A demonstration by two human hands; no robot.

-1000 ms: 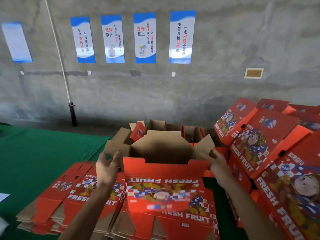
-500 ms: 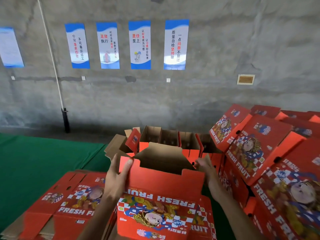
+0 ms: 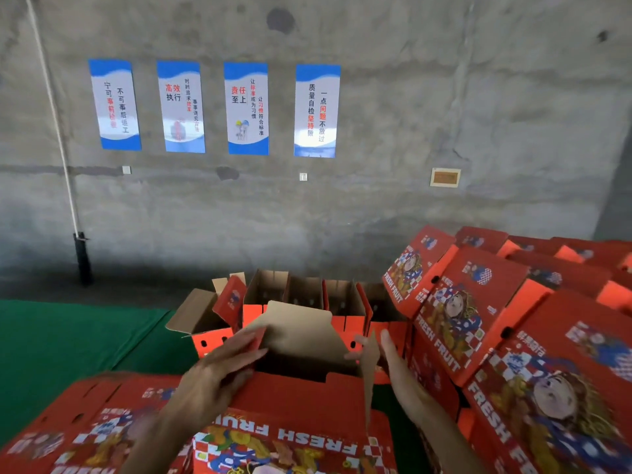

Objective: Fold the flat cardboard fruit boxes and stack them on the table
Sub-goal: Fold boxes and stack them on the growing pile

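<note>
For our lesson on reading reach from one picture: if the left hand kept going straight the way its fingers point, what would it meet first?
Probably the brown back flap of the box being folded; the left hand points up-right toward it. Depth is uncertain.

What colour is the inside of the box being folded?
Plain brown cardboard inside the box; the outside is red. Head view shows it.

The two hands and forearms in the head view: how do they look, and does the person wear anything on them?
Both are bare. The left hand and right hand show no gloves, and I see no rings, watch or bracelet. Both forearms are uncovered down to the bottom edge of the picture, with no sleeve in view. The left hand is a little blurred, so small details could escape notice.
</note>
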